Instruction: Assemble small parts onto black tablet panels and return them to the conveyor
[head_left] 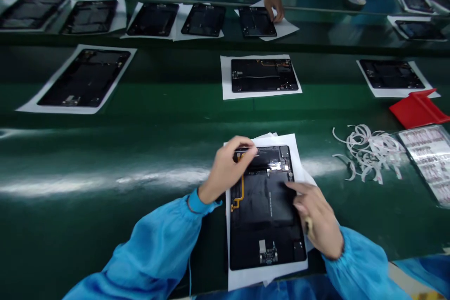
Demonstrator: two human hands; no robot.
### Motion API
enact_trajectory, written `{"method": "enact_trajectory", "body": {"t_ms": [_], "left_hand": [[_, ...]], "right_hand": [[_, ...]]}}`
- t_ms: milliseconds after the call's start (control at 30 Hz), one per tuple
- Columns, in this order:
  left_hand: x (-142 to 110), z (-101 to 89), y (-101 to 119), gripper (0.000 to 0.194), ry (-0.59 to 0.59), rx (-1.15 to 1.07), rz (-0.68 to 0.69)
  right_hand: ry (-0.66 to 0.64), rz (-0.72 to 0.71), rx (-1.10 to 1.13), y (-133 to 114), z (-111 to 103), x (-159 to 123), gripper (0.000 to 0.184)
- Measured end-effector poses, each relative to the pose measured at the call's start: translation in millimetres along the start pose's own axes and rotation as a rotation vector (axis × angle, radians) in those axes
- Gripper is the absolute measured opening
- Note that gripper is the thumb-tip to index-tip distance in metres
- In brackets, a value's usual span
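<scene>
Before me an opened tablet (267, 225) lies on white paper sheets (246, 279), its inside facing up. An orange flex cable (242, 187) runs down its left side, and a small circuit board (269, 254) sits near its lower edge. My left hand (228, 164) is over the tablet's upper left corner, thumb and fingers pinched together; whatever is between them cannot be made out. At the right edge is my right hand (318, 215), index finger reaching onto the tablet. Its other fingers curl round a small yellowish and dark thing, mostly hidden.
Curled white strips (372, 150) are heaped to the right, beside a sheet of labels (427, 159) and a red dustpan-like scoop (418, 108). Beyond, another opened tablet (263, 75) lies on paper. Several more line the far side, where a co-worker's hand (274, 4) touches one.
</scene>
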State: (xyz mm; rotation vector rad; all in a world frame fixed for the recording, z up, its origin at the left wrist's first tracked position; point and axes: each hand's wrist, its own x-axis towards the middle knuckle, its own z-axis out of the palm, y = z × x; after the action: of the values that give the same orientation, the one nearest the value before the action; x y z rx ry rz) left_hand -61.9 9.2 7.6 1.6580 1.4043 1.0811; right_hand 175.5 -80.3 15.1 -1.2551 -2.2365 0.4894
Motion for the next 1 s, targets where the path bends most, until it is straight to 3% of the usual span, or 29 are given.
{"method": "enact_trajectory", "body": {"t_ms": [67, 133, 233, 333, 400, 500, 600, 700, 833, 1000], "left_hand": [[18, -17.6, -15, 0.013, 0.101, -0.002, -0.046], [39, -35.9, -38, 0.022, 0.207, 0.036, -0.087], [78, -55.9, -75, 0.038, 0.299, 0.183, -0.149], [119, -62.8, -97, 0.05, 0.319, 0.34, -0.282], [143, -62.1, -100, 0.05, 0.34, 0.387, -0.34], [170, -58.7, -95, 0.037, 0.365, 0.402, -0.406], [185, -57.1, -93, 0.023, 0.357, 0.369, -0.49], [191, -58.0, -93, 0.021, 0.349, 0.289, -0.557], [192, -56.9, -88, 0.027, 0.366, 0.086, -0.574], [192, -43.3, -69, 0.03, 0.314, -0.289, -0.59]], "right_hand": [[0.021, 0.194, 0.002, 1, -12, -21, 0.019], [-0.05, 0.351, -0.019, 0, -20, -39, 0.02], [-0.171, 0.463, -0.01, -4, -20, -52, 0.025], [-0.229, 0.555, -0.001, -6, -13, -48, 0.017], [-0.239, 0.578, -0.007, -5, -8, -44, 0.012], [-0.224, 0.552, -0.023, -3, -1, -42, 0.019], [-0.155, 0.488, 0.019, -2, 4, -45, 0.021], [-0.07, 0.44, 0.163, -5, 6, -47, 0.023], [0.025, 0.581, 0.406, -9, 17, -50, 0.027], [0.045, 0.74, 0.699, -9, 42, -56, 0.042]]}}
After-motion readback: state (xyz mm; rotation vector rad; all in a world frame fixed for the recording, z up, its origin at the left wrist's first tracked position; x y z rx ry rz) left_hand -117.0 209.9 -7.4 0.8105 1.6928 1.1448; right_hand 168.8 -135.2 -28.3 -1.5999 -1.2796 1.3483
